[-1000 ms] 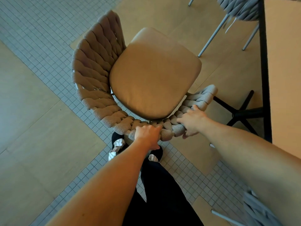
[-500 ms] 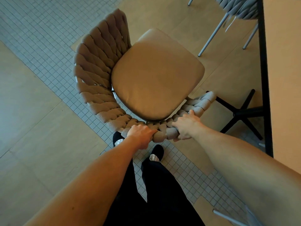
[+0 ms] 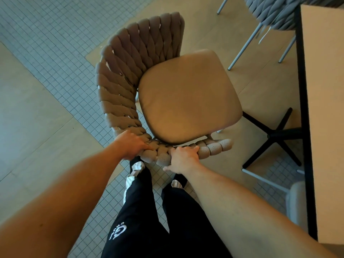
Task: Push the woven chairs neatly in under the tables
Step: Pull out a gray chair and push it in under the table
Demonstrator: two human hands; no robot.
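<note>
Tiled floor [image 3: 55,53], counter [image 3: 327,127] at three o'clock. Both hands' fingers, left hand [image 3: 131,144] and right hand [image 3: 183,159], grip the woven chair [image 3: 126,90]. It is not yet tucked under.

Both hands [image 3: 130,144] [image 3: 183,158] grip the woven chair [image 3: 130,86].

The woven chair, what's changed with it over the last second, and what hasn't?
The woven chair has swung round, its seat front turning toward the table. The left hand and right hand have shifted along the woven rim with it. Both hands still grip the rim; the chair still isn't under the table.
</note>
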